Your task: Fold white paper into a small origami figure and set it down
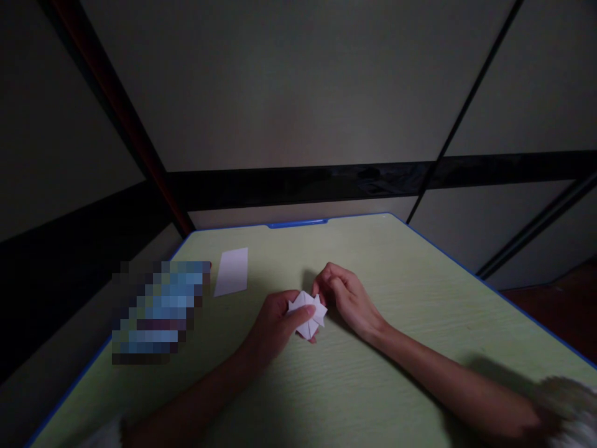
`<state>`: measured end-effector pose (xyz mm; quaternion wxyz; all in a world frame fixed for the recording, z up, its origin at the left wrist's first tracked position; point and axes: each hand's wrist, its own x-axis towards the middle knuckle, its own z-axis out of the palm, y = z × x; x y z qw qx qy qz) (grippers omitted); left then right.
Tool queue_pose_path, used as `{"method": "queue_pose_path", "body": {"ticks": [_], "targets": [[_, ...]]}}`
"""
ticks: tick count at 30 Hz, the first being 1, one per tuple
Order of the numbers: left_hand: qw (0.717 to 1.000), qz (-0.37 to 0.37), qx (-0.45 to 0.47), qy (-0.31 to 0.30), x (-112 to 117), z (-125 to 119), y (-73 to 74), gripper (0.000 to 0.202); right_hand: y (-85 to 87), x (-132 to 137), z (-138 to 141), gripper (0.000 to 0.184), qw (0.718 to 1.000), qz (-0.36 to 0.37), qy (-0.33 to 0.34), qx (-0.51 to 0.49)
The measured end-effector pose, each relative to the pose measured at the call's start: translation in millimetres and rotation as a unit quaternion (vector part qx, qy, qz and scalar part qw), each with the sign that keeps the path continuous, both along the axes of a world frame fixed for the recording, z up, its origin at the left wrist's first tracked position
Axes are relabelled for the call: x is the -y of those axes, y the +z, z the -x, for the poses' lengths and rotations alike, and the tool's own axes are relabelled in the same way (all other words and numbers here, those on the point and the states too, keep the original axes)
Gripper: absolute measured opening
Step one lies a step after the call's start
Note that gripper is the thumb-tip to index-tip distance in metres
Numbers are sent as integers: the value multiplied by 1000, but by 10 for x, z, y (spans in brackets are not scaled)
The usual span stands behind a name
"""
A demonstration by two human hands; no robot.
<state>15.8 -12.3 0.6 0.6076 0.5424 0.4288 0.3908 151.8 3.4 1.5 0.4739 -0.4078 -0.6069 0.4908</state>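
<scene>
A small white origami piece (304, 325), folded into a many-pointed shape with crease lines, is in my left hand (275, 323). My left thumb lies across its top face, and fingers show beneath it. Just to the right, my right hand (345, 295) is closed, its fingers curled beside the upper right edge of the paper. Its fingertips are partly hidden, so I cannot tell whether they touch or pinch a point of the origami.
A flat white sheet of paper (232, 272) lies on the light green table (410, 274) at the left. Beside it, a blurred-out bluish item (163, 311) sits near the left edge. Cabinet panels (298, 93) stand behind the table's blue rim.
</scene>
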Motion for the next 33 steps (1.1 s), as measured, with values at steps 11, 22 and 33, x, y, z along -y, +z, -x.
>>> {"method": "queue_pose_path", "body": {"ticks": [11,22,33], "targets": [[999,-10,26,19,-21,-2,-21,16,-19,-16,-13,9,990,41,106,-87],[1000,-10,13,20,-22,-7,1,18,-17,17,-2,7,993,34,91,-74],[1000,-11,16,24,-42,16,-55,18,-85,-95,-13,14,980,55,47,-186]]}}
